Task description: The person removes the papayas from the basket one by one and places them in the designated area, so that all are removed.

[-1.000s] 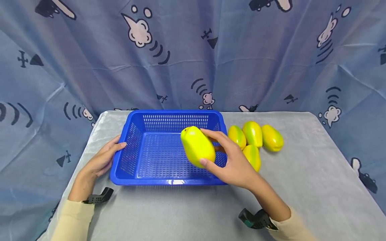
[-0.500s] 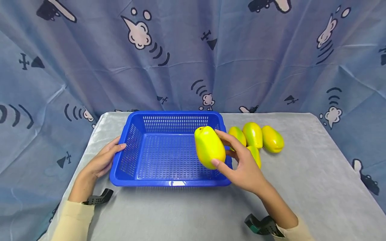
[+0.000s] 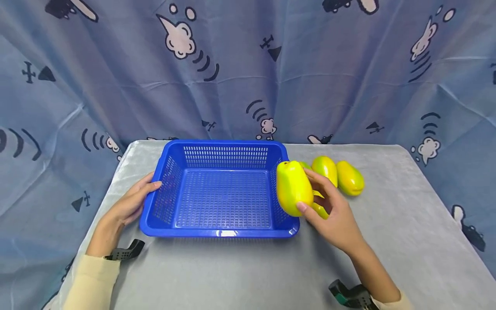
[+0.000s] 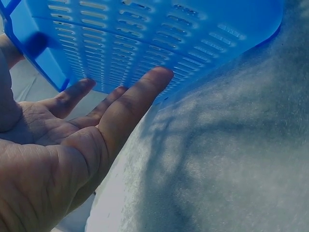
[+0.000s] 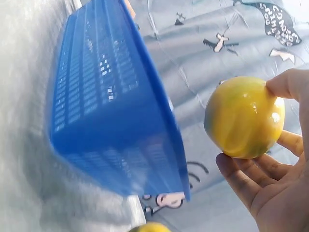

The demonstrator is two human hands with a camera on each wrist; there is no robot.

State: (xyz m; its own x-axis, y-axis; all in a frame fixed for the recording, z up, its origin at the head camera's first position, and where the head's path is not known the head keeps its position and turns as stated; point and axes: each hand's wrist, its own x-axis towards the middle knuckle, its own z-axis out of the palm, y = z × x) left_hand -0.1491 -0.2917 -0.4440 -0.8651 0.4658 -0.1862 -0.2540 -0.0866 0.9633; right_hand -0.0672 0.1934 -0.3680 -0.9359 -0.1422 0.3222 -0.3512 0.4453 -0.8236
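Note:
My right hand (image 3: 335, 215) holds a glossy yellow-green papaya (image 3: 293, 189) between thumb and fingers, above the right rim of a blue plastic basket (image 3: 222, 233). Seen from the right wrist, the papaya (image 5: 246, 118) is raised, just outside the basket's rim (image 5: 161, 106). My left hand (image 3: 131, 202) grips the basket's left side, its thumb over the rim. In the left wrist view, fingers (image 4: 130, 104) lie against the slotted outer wall (image 4: 120, 48). Nothing lies inside the basket.
Several more papayas sit right of the basket, among them one at the far right (image 3: 350, 178) and one beside it (image 3: 324, 168); others are partly hidden behind my right hand. A grey cloth (image 3: 217, 275) covers the table. A blue patterned curtain (image 3: 232, 86) hangs behind.
My right hand has carried the papaya rightward, from over the basket's inside to its right rim, now overlapping the papayas behind. My left hand stays on the basket.

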